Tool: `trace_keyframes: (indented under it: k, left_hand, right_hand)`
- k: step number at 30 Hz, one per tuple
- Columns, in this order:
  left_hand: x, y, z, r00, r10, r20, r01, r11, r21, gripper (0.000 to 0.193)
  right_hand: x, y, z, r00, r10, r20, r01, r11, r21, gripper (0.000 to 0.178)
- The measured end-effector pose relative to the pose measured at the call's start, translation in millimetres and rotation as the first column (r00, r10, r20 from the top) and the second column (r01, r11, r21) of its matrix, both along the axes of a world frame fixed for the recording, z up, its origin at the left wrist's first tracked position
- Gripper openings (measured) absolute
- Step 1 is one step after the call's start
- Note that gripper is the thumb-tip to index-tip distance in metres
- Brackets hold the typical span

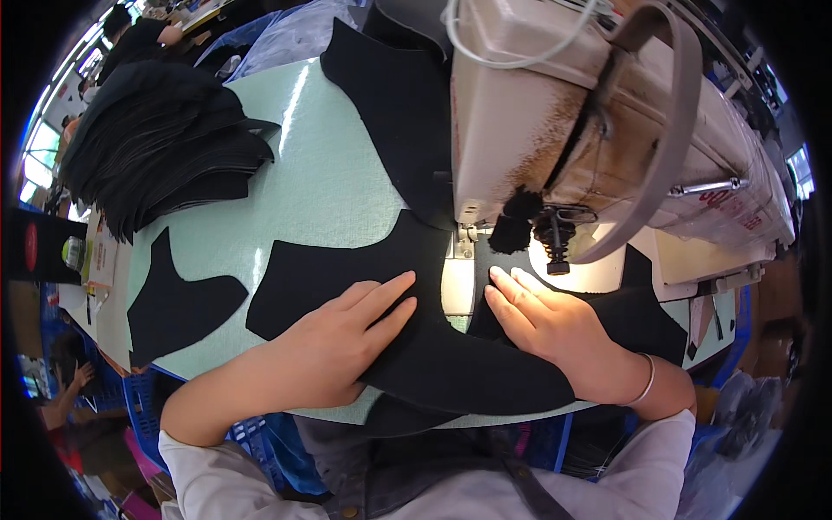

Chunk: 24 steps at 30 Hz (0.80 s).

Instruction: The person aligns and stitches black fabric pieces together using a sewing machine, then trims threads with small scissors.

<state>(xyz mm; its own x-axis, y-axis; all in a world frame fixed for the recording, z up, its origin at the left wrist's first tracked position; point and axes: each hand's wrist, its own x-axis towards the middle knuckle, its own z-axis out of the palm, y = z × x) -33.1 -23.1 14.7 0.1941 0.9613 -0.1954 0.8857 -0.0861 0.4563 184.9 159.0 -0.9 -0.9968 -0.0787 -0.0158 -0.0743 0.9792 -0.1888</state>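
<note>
A large curved piece of black fabric [468, 373] lies on the pale green table, its far edge reaching the presser foot [465, 243] of a sewing machine [529, 113]. Flat on the fabric's left part rests my left hand [347, 334], fingers stretched toward the needle area. My right hand [555, 321] presses flat on black fabric [641, 321] right of the foot, fingers extended beside the lit machine plate [458, 286]. Behind the foot, another black piece [390, 113] stretches away along the machine's left side. The needle tip is too small to make out.
A tall stack of black cut pieces [165, 139] stands at the far left of the table [303, 182]. One loose black piece [178, 299] lies nearer on the left. A blue basket [143, 403] is below the table's left edge. Another person [139, 39] sits at the back left.
</note>
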Motion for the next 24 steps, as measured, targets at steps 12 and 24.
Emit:
trace_keyframes:
  k: [12, 24]
  left_hand:
    - [24.2, 31.8, -35.8, 0.976, 0.094, 0.197, -0.157, 0.930, 0.332, 0.070]
    - [35.1, 15.7, -43.6, 0.996, 0.079, -0.048, -0.055, 0.925, 0.377, 0.073]
  right_hand:
    - [7.9, -3.4, -24.5, 0.988, -0.001, -0.157, 0.010, 0.998, 0.059, 0.059]
    - [5.7, -11.4, -40.3, 0.985, 0.007, -0.170, 0.070, 0.893, 0.445, 0.043]
